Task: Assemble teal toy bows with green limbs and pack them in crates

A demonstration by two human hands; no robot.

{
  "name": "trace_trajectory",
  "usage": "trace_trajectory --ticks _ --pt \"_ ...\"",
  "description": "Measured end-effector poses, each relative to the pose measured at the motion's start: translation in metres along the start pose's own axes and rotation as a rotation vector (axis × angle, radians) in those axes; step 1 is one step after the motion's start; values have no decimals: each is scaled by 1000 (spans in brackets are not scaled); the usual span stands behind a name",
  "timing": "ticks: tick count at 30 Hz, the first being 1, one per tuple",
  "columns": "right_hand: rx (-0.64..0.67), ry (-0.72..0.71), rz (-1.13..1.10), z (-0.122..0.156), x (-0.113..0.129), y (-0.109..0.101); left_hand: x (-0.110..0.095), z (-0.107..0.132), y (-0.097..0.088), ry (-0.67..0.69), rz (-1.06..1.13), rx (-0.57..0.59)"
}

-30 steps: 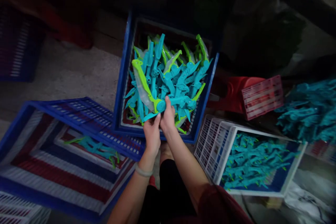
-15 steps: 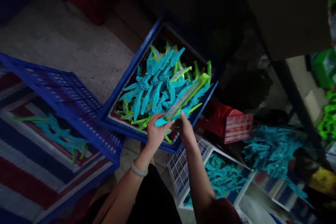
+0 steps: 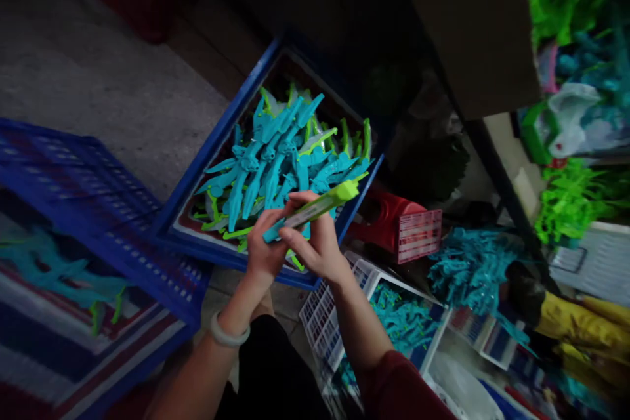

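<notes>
My left hand [image 3: 263,249] and my right hand [image 3: 317,246] both grip one plastic toy piece [image 3: 315,209], teal at the near end with a lime green and clear blade that points up and to the right. I hold it just above the near edge of a blue crate [image 3: 197,177] that is piled with many teal and lime green pieces of the same kind [image 3: 275,161]. A pale bangle sits on my left wrist.
A bigger blue crate [image 3: 98,203] at the left holds a few teal pieces. A white basket [image 3: 325,318] of teal parts stands below my right arm, a red stool [image 3: 394,223] behind it. Loose teal and green parts fill shelves at the right.
The view has swung to the right. The toy piece has come off the pile and toward me, its green blade turning from left to up-right. Both hands stay on it.
</notes>
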State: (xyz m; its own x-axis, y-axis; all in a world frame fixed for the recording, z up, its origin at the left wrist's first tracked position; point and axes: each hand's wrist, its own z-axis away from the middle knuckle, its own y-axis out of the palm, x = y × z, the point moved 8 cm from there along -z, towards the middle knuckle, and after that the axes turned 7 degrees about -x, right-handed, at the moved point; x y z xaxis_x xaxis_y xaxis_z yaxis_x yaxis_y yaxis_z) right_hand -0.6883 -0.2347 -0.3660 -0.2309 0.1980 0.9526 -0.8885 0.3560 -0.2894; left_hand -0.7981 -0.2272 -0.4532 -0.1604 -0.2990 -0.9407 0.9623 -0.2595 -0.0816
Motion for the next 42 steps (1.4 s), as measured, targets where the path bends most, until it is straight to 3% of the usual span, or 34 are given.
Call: trace_trajectory --ticks 2,4,6,7,9,12,16,18,19,21,23,26,28,30,34,39,42 --pt "-50 -16 -56 -1 -6 -21 7 -6 -11 -60 -15 2" --pt "-322 63 -7 -4 -35 -74 18 -14 -30 -181 -6 -24" --pt "-673 255 147 6 -80 -141 26 -26 -56 -278 75 -92" --pt "-756 398 207 15 -108 -165 28 -33 -71 -294 121 -139" --pt "-764 614 178 31 -158 -188 27 -47 -104 -295 163 -220" --pt "-651 732 -10 48 -206 -171 30 -62 -140 -325 165 -207" --pt "-528 733 -283 51 -221 -111 47 -68 -159 -402 167 -194" --pt "-547 705 -374 46 -218 -91 59 -61 -149 -458 189 -200" --pt "-561 688 -410 43 -214 -83 65 -54 -136 -504 215 -175" --pt "-569 651 -473 40 -203 -71 76 -33 -93 -637 292 -63" --pt "-559 616 -519 40 -189 -60 83 -1 -34 -818 389 155" --pt "-561 558 -552 47 -168 -49 79 31 25 -859 432 232" --pt "-565 534 -559 54 -159 -46 73 41 46 -848 469 234" --pt "-550 521 -557 59 -155 -46 68 43 53 -837 525 213" --pt "-467 503 -536 62 -151 -49 64 30 39 -767 589 112" --pt "-543 508 -564 62 -152 -59 68 24 28 -742 418 244" --pt "-470 511 -596 63 -145 -62 71 23 22 -741 361 278"
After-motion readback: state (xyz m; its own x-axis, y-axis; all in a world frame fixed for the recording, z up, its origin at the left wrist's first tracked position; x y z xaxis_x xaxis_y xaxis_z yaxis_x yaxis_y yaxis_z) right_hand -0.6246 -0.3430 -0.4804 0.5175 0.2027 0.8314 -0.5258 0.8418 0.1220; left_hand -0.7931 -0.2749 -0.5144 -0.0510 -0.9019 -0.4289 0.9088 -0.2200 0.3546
